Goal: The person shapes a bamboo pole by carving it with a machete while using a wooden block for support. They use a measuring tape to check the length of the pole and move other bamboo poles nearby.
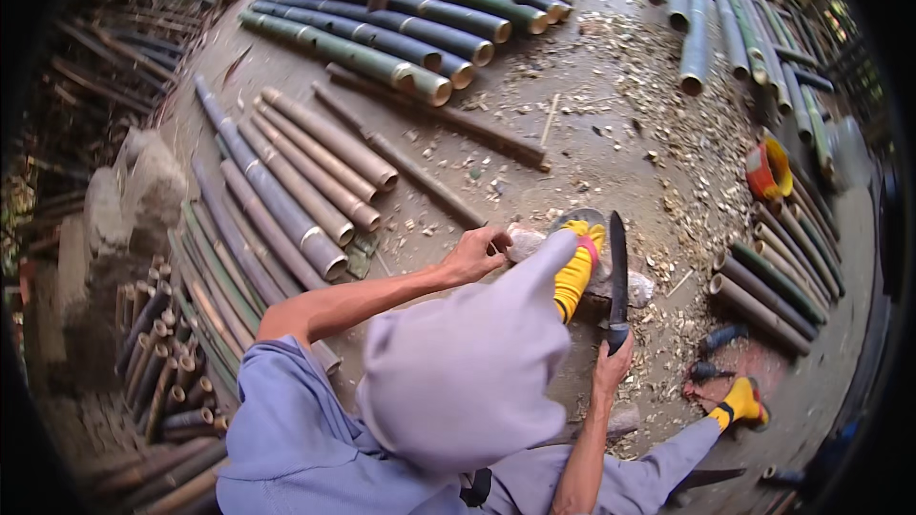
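My right hand [614,362] is closed round the dark handle of a machete [619,267]. Its long dark blade points away from me, beside my left foot in a yellow sock [575,277]. The foot is on or beside a pale, rough block [525,241], partly covered by my leg. My left hand [474,256] is at the block's left end with curled fingers, a gap between them and the thumb. I see nothing in it. A long brown bamboo pole [420,176] ends close to that hand; whether they touch I cannot tell.
Cut bamboo poles lie left [296,215], at the far side [382,33] and right [782,291]. Wood chips [658,143] litter the ground. A red and yellow container [768,170] lies at the right. My bent left knee [468,362] blocks the centre. Another blade [711,479] lies near my right leg.
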Motion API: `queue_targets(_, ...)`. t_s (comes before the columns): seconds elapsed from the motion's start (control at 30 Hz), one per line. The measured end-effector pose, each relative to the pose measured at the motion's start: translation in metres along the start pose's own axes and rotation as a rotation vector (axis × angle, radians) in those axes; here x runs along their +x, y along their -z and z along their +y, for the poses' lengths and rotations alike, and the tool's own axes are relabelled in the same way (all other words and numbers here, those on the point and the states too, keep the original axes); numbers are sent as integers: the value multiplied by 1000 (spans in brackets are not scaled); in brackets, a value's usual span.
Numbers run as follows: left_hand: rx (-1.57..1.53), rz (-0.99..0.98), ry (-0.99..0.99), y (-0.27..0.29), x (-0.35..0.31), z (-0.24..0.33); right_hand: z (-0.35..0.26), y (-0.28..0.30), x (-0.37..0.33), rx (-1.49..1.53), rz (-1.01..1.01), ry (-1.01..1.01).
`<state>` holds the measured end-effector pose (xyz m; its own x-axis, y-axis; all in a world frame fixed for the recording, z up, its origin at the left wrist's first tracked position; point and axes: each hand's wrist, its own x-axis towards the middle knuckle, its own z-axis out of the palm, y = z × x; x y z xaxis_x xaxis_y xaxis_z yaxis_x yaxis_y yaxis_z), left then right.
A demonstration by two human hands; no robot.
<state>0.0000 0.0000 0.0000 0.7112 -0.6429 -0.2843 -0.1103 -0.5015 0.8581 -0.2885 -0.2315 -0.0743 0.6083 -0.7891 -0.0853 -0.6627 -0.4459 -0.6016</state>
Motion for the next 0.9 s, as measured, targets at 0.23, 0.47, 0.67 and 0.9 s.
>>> queue_targets(0.23,278,238,-124,54,-34,-75,-36,5,-28,27,-46,-81)
queue_targets(0.47,101,697,441,66,42,-118,-33,16,-50,139,-201,-220)
queue_targets(0.67,-257,948,941,62,105,-137,-52,24,-62,213,-217,-272)
queue_targets(0.9,-1679,210,258,70,69,-45,-49,34,-71,238,-157,-333)
